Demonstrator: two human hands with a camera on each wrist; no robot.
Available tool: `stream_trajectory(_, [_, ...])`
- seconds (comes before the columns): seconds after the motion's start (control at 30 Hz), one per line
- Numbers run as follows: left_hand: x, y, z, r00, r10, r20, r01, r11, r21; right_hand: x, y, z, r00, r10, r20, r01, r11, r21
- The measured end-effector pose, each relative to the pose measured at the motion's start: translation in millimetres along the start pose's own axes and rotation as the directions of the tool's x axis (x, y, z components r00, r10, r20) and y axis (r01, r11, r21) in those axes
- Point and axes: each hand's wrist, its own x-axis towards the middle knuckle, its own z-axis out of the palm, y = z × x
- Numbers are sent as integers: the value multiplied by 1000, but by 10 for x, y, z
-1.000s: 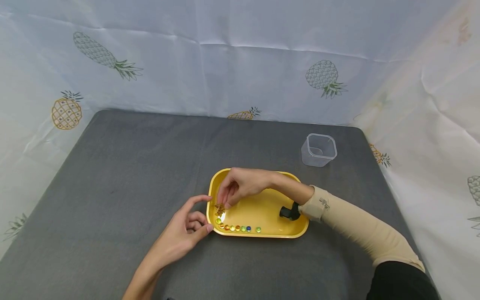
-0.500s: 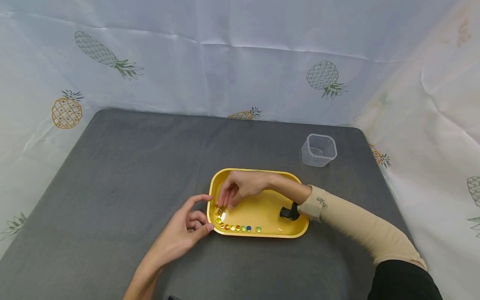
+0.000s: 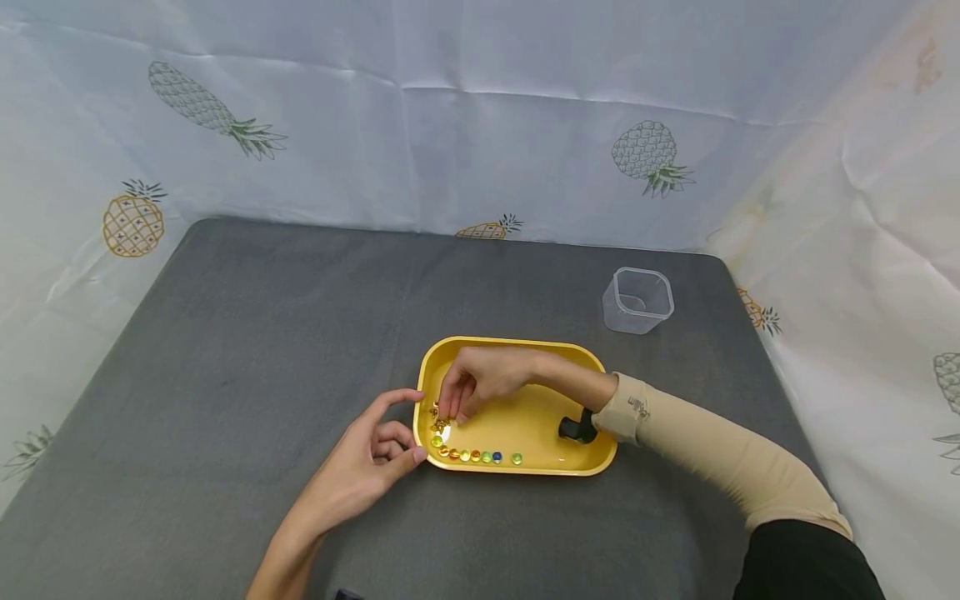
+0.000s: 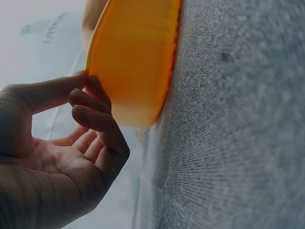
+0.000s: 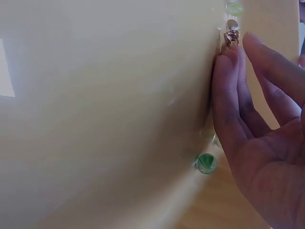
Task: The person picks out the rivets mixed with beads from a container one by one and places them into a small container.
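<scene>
A shallow yellow tray [image 3: 525,417] lies on the grey table. My left hand [image 3: 371,467] holds the tray's left end, thumb and index finger on its rim; in the left wrist view the other fingers curl against the outer wall [image 4: 138,62]. Inside the tray, my right hand [image 3: 487,379] reaches down with its fingertips right at a few small shiny gold pieces [image 3: 439,426]. The right wrist view shows these gold pieces [image 5: 231,37] at the tips, the thumb apart from the fingers. Several glass marbles [image 3: 476,456] line the near side, one of them blue [image 3: 497,457].
A clear square plastic tub [image 3: 637,300] stands at the table's back right. A black wrist-worn device [image 3: 578,427] on the right wrist hangs over the tray's right part. White cloth with pineapple prints [image 3: 525,150] walls the table's back and sides.
My right hand has shifted slightly toward me and to the right. The gold pieces look more spread out, with some showing left of its fingertips. The left hand has stayed still.
</scene>
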Motion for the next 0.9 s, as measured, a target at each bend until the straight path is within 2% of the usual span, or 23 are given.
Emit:
stream_trajectory(0.37, [11, 50, -6, 1000, 25, 16, -25, 999, 41, 12, 25, 8, 1000, -4, -11, 4, 1000, 10])
stream_trajectory(0.9, [34, 132, -67, 999, -6, 37, 0, 989, 148, 18, 20, 31, 1000, 18, -26, -17, 1000, 21])
